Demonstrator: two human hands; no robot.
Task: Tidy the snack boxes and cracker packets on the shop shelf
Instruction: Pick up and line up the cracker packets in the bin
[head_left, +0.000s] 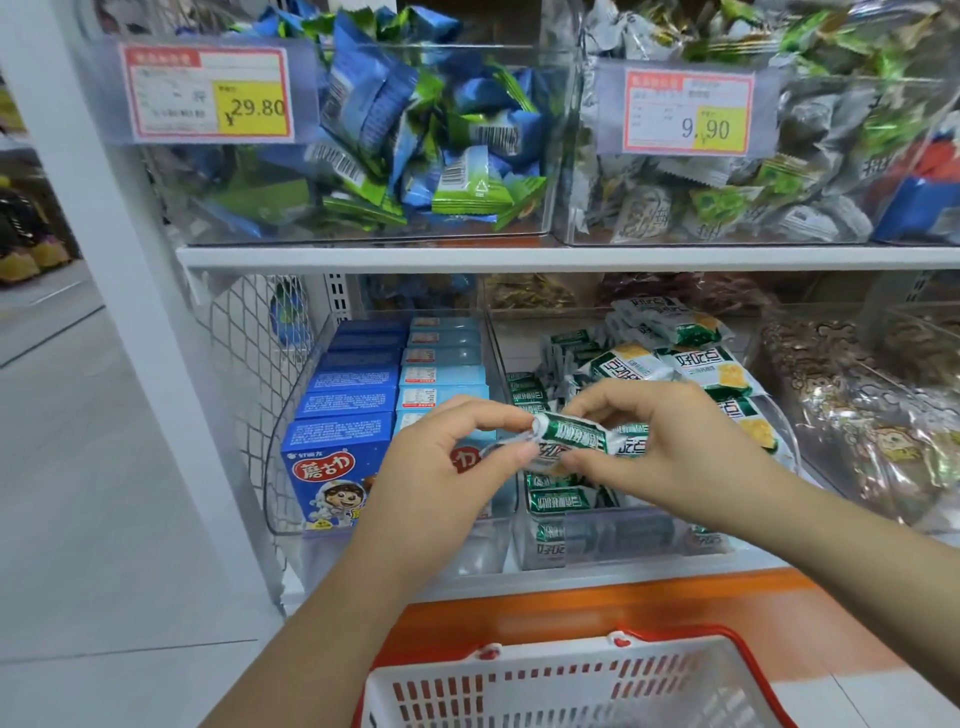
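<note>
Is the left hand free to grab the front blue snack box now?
Likely not yet: the left hand and right hand both pinch a green cracker packet. The blue snack box stands nearby, uncovered.

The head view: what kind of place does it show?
Most likely a shop's snack aisle: price tags on clear bins of wrapped sweets, blue snack boxes lined up on the shelf, and a red-and-white shopping basket below.

up top i see a clear plastic bin (208, 208) of blue and green sweet wrappers (363, 104) with a yellow 29.80 price tag (208, 93), and beside it a 9.90 price tag (688, 111). down low, my white slotted basket (545, 662) with its red handle (675, 631).
</note>
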